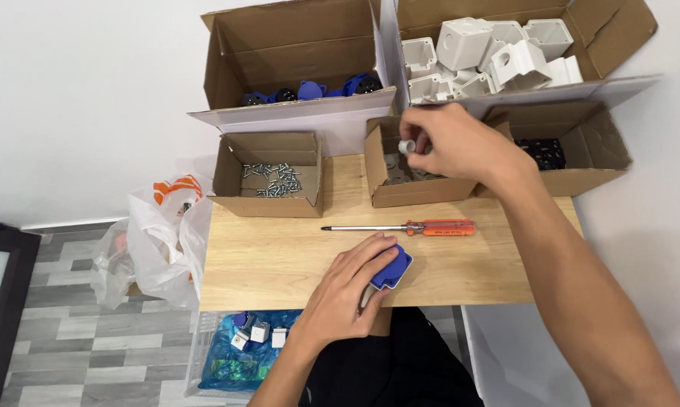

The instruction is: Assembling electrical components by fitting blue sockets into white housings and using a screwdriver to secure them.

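Note:
My left hand (349,290) rests on a blue plastic part (392,270) near the front edge of the small wooden table (272,252), covering most of it. Over a small cardboard box (400,192) at the table's back, my right hand (453,143) pinches a small grey ring-shaped piece (407,146) between its fingertips. An orange-handled screwdriver (400,227) lies across the table between the two hands.
A box of screws (271,179) stands at the back left. Behind are a box with blue parts (310,90), a box of white plastic housings (491,56) and a box of black parts (543,153). A white plastic bag (159,241) and a bin (242,350) sit by the table.

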